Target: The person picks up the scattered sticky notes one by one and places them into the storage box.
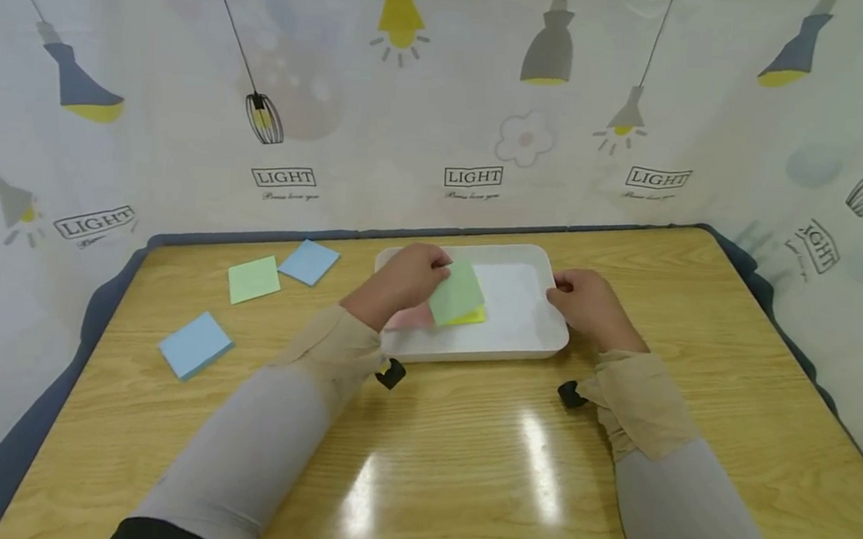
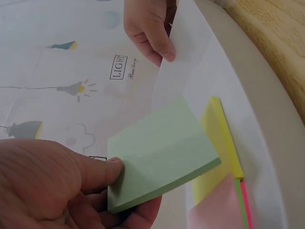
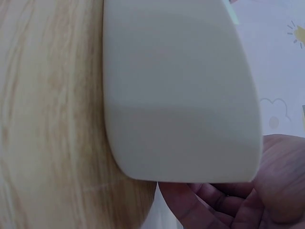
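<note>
Left hand (image 1: 408, 275) pinched green pad (image 1: 457, 293) by its near edge, yellow pad (image 2: 220, 136) below; right hand (image 1: 596, 308) gripped white tray (image 1: 470, 357) rim. Risk: off-centre pinch could've let pad swivel, slip.

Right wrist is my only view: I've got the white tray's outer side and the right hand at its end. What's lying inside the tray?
Observer: A yellow pad and a pink pad show inside the white tray.
Operator: Understood. And what is the left hand doing?
Observer: The left hand holds a pale green pad over the tray, thumb on its upper face.
Operator: Any pads out on the table?
Observer: Yes, three on the table, left of the tray: a light green pad, a blue pad beside it and another blue pad nearer the person.
</note>
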